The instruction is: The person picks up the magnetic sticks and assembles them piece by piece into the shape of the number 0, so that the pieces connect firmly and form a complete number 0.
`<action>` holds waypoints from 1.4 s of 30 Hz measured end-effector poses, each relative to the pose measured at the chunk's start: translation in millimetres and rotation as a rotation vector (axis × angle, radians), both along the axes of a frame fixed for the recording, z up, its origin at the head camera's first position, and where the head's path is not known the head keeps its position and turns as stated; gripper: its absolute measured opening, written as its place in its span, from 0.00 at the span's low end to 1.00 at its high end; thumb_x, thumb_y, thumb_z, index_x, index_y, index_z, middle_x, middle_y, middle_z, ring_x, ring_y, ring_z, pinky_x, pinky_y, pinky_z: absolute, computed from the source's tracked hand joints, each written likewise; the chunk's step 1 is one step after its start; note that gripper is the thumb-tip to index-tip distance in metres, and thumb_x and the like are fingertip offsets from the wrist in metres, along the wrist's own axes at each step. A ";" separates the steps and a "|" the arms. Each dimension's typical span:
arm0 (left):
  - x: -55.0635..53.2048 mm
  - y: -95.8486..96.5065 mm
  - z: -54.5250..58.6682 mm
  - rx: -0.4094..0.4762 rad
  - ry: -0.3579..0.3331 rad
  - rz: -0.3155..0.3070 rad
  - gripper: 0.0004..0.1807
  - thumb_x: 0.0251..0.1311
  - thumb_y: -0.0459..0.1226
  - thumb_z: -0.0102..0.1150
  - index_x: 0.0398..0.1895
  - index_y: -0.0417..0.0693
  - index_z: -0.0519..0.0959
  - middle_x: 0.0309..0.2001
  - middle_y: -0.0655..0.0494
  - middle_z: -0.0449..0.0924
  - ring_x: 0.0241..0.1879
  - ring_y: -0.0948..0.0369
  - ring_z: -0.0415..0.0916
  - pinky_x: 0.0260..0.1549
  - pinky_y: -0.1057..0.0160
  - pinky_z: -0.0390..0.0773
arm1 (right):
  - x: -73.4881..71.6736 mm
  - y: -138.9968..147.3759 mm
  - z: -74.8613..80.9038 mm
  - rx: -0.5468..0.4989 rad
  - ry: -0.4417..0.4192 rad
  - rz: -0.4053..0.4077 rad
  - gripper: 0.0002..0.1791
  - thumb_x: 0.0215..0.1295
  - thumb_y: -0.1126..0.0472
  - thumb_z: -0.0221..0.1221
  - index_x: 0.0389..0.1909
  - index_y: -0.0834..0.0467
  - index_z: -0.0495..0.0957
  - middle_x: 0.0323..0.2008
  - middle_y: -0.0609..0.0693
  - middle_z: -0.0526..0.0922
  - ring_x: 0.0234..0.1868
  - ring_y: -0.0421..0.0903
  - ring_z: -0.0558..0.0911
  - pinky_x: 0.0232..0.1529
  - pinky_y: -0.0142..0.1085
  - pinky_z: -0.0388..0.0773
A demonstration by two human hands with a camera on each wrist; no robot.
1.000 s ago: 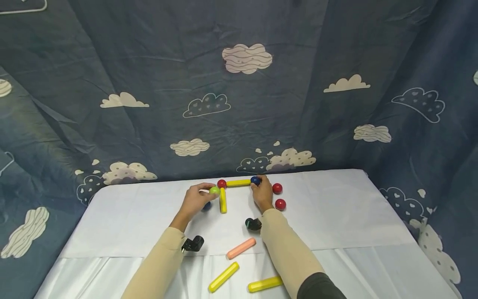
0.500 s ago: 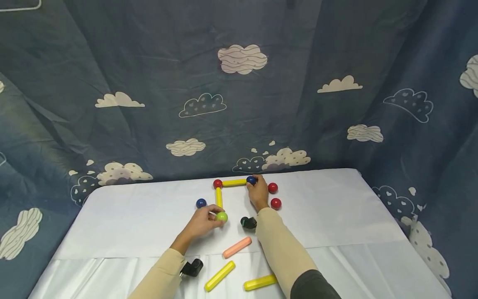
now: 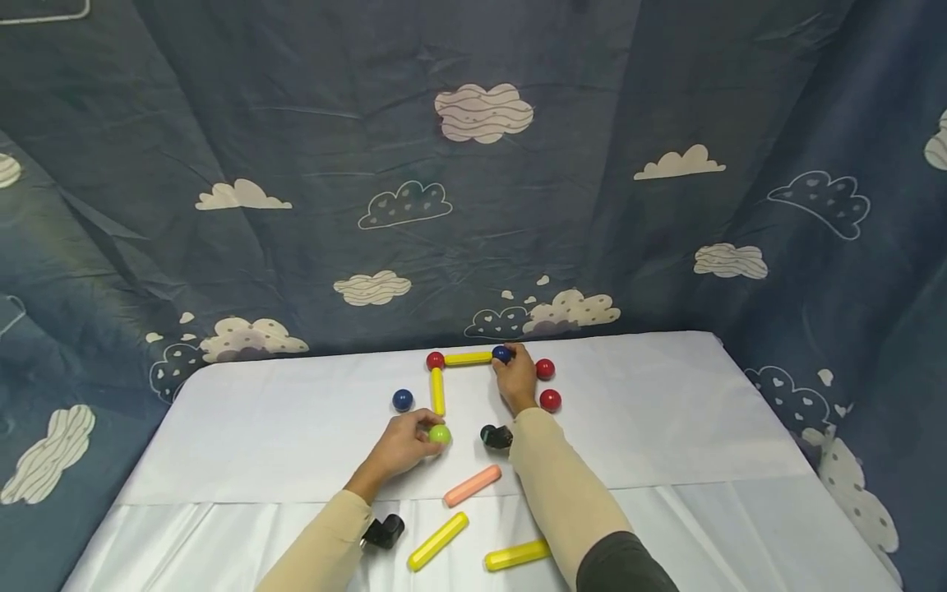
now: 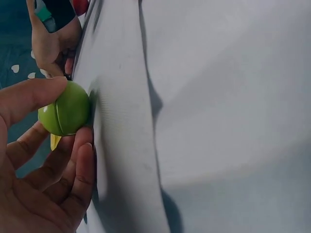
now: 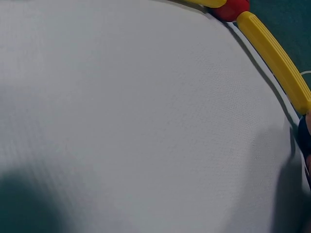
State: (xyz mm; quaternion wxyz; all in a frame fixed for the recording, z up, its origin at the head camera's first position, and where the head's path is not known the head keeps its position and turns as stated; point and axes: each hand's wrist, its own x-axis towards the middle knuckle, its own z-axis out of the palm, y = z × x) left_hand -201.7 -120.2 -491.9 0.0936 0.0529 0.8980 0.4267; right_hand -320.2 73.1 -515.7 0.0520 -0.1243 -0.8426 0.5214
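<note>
Thumb and fingers of my left hand (image 3: 403, 444) pinch a green ball (image 4: 73, 109), which has a seam line across it. In the head view that ball is at the near end of a yellow stick (image 3: 438, 392); whether they touch cannot be told. The stick's far end meets a red ball (image 3: 435, 360). From there a second yellow stick (image 3: 468, 359) runs right to a blue ball (image 3: 501, 353), which my right hand (image 3: 518, 381) holds with its fingertips. The right wrist view catches only a sliver of this blue ball (image 5: 304, 136) at its edge.
A loose blue ball (image 3: 403, 400) lies left of the joined pieces. Two red balls (image 3: 545, 369) sit right of my right hand. Nearer me lie a salmon stick (image 3: 473, 486) and two yellow sticks (image 3: 438, 542), one partly under my right forearm. Cloud-patterned cloth (image 3: 414, 247) hangs behind the table.
My left hand has brought the green ball from beside the red corner ball toward me, to the near end of the yellow stick. My right hand stays on the blue ball.
</note>
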 end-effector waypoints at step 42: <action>-14.6 -1.3 -0.5 0.034 -0.016 0.043 0.19 0.52 0.35 0.71 0.49 0.46 0.81 0.40 0.49 0.81 0.28 0.61 0.73 0.25 0.65 0.76 | 1.3 6.2 1.9 -0.027 -0.011 0.056 0.25 0.65 0.67 0.60 0.63 0.63 0.68 0.59 0.64 0.73 0.53 0.56 0.73 0.61 0.46 0.68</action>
